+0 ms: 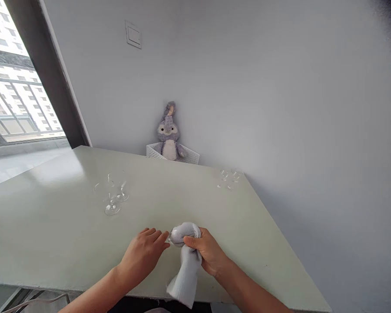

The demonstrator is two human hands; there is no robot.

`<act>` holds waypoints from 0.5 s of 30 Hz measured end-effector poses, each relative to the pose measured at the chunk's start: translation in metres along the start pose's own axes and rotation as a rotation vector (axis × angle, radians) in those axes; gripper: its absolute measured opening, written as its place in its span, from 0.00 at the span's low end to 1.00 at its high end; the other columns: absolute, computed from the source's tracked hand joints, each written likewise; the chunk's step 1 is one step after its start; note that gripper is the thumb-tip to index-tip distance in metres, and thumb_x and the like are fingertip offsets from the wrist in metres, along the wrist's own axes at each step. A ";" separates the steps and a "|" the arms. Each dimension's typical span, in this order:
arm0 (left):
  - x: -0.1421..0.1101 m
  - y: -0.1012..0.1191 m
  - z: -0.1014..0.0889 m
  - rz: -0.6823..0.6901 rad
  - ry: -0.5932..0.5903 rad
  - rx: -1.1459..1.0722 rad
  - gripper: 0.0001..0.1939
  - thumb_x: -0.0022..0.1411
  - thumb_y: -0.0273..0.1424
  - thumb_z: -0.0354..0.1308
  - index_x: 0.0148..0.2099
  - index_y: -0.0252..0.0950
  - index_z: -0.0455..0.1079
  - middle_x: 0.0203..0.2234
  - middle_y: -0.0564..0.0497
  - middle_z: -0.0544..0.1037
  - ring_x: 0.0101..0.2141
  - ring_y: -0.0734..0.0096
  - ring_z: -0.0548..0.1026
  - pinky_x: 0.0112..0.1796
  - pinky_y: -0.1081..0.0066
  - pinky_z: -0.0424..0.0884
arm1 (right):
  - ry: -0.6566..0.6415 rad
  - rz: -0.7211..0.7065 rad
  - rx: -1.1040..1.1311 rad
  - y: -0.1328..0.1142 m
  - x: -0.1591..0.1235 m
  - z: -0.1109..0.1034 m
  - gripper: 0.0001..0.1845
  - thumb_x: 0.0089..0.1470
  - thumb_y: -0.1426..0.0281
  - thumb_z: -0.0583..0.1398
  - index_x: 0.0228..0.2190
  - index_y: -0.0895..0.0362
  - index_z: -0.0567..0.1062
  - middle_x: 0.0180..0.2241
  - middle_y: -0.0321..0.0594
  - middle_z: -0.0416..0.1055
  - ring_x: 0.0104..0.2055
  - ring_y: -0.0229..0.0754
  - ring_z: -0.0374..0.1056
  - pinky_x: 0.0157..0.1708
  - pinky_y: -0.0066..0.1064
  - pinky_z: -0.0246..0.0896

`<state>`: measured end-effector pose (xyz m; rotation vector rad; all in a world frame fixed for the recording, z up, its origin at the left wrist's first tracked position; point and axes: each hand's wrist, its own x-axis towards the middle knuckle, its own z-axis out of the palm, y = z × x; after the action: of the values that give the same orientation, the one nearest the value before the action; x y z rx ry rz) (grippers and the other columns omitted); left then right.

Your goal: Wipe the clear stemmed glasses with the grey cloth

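My left hand [146, 248] is closed at the narrow end of a clear stemmed glass [170, 237], its fingers hiding the stem and foot. The glass lies sideways, with its bowl towards my right hand [207, 252]. That hand grips a white cloth [185, 278] at the bowl's mouth, the thumb pressing on the near side. Part of the cloth appears bunched inside the bowl, while the rest hangs down over the table's near edge.
Two clear wine glasses [112, 208] stand on the left of the pale green table [68, 234]. Smaller stemmed glasses [230, 180] stand near the far right corner. Behind the table, a plush toy [169, 134] sits in a white perforated basket [190, 155]. A wall borders the right side.
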<state>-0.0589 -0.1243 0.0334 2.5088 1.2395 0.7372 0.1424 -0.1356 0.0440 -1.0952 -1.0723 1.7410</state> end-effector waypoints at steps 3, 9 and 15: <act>-0.002 -0.008 -0.005 -0.115 -0.207 -0.339 0.18 0.61 0.41 0.45 0.36 0.36 0.70 0.21 0.52 0.69 0.24 0.72 0.65 0.27 0.73 0.60 | -0.179 -0.152 -0.331 -0.014 -0.009 -0.001 0.12 0.42 0.63 0.63 0.26 0.59 0.73 0.20 0.31 0.59 0.22 0.32 0.51 0.22 0.24 0.46; -0.004 -0.020 0.000 -0.177 -0.616 -0.880 0.27 0.59 0.49 0.40 0.32 0.32 0.69 0.15 0.53 0.64 0.19 0.76 0.62 0.23 0.74 0.59 | -0.455 -0.237 -0.692 -0.036 -0.011 -0.009 0.09 0.47 0.64 0.60 0.26 0.58 0.73 0.21 0.32 0.61 0.23 0.33 0.54 0.23 0.25 0.47; 0.010 -0.012 0.006 -0.066 0.001 -0.061 0.18 0.60 0.41 0.45 0.44 0.36 0.69 0.26 0.47 0.73 0.30 0.66 0.68 0.36 0.65 0.60 | -0.001 -0.144 -0.239 -0.011 0.010 -0.002 0.14 0.48 0.60 0.58 0.30 0.60 0.72 0.20 0.32 0.58 0.22 0.32 0.52 0.22 0.25 0.47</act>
<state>-0.0582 -0.1090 0.0262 2.4073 1.2745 0.7488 0.1429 -0.1224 0.0513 -1.1305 -1.3526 1.5281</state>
